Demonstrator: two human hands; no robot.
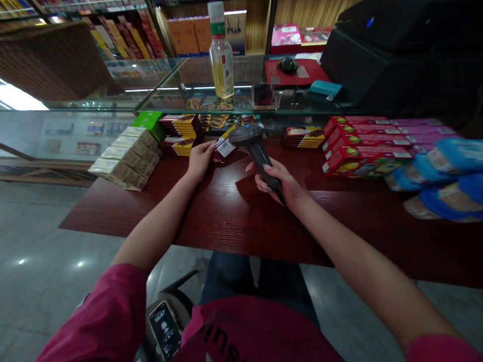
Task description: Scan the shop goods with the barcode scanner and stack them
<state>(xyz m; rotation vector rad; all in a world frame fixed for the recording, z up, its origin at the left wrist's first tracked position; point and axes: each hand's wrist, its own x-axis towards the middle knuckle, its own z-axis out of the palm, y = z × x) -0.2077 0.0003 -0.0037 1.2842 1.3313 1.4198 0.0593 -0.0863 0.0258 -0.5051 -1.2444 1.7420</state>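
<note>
The small red pack (pixel 225 147) sat at the far side of the dark tabletop (pixel 211 216), label tilted up toward the scanner head, I judged so the code could be read. My left hand (pixel 199 160) steadied it, fingers closed on its near edge. My right hand (pixel 277 182) had its fingers wrapped tight around the handle of the barcode scanner (pixel 254 151), the head just beside the pack. Beige cartons (pixel 126 158) were stacked to the left, red boxes (pixel 358 151) to the right, blue-wrapped packs (pixel 445 186) beyond them. A bottle (pixel 221 55) stood on the glass counter (pixel 158 100) behind. Nothing lay between scanner and pack.
</note>
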